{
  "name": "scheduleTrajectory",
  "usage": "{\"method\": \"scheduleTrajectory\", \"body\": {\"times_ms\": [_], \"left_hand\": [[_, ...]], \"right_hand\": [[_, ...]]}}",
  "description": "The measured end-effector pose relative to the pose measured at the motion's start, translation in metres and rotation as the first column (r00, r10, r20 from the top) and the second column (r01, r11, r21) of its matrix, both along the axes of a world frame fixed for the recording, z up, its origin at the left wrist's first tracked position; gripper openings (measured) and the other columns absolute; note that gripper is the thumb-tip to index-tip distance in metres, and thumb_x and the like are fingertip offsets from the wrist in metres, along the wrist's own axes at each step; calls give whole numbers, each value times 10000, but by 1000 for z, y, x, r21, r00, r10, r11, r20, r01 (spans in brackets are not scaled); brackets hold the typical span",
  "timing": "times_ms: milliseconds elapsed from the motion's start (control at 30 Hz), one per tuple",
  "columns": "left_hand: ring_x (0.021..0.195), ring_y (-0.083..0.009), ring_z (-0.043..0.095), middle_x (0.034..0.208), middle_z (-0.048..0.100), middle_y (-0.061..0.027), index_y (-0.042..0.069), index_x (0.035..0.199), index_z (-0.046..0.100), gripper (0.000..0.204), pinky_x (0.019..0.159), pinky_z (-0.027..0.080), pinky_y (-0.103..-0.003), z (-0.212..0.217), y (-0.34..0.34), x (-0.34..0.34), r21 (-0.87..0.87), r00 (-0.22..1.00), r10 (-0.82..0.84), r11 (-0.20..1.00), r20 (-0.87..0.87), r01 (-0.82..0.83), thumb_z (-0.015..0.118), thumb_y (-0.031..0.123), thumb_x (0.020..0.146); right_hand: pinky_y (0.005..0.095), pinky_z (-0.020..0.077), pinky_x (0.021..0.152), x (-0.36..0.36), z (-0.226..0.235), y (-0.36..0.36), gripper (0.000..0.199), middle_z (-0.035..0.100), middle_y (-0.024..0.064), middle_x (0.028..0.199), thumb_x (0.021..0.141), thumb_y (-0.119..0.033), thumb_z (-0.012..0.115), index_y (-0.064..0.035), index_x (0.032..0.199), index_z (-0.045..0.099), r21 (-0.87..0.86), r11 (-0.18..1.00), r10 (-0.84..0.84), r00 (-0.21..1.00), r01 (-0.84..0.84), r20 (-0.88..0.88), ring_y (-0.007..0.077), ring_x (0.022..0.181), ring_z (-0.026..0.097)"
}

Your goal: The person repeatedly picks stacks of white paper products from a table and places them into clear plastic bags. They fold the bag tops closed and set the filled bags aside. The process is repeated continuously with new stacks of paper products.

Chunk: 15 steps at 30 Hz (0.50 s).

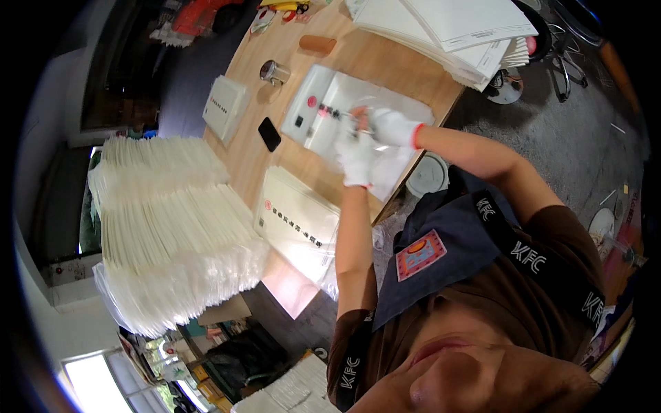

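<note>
Both of my hands wear white gloves with red cuffs and meet close together over a pale, flat folder (306, 134) on the wooden table. Clear plastic film (413, 103) appears to spread around it to the right. My left hand (356, 158) lies nearer to me. My right hand (392, 127) reaches in from the right, and bare fingertips seem to show where the hands meet. Motion blurs the fingers of both, so what they grip, if anything, does not show. Just left of the folder lies a black phone (270, 134).
A tall pile of plastic-wrapped packets (172, 227) stands at the left. Printed cream folders (296, 220) lie at the near edge, with a smaller stack (226, 109) farther left. Beyond are a glass jar (274, 72), a brown cylinder (317, 45) and fanned white folders (447, 34).
</note>
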<state>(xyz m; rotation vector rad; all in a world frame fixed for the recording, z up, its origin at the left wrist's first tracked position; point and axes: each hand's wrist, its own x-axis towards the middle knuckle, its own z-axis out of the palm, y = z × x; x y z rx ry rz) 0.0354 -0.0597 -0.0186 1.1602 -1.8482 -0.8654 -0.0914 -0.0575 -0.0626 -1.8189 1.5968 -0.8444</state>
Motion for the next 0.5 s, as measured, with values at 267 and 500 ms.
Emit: {"method": "scheduleTrajectory", "body": {"times_ms": [267,500], "left_hand": [[691,-213,591,810,638,-92,97,1004,663,275,647,473,-328,7,99,-19,-263,884,-368,857,288,443,556,-6,772],[599,-75,458,719,517,-11,40,1104,579,220,545,397,-216,-57,24,19,276,973,111,960,-203,-52,498,178,952]], "right_hand": [[415,489,759,-9,11,42,297,639,170,916,837,-326,513,-91,958,648,141,982,151,970,-126,-188,305,879,616],[407,468,800,-134,35,29,267,600,102,1036,851,-314,541,-119,1023,602,-395,912,-93,884,-109,-458,265,1015,558]]}}
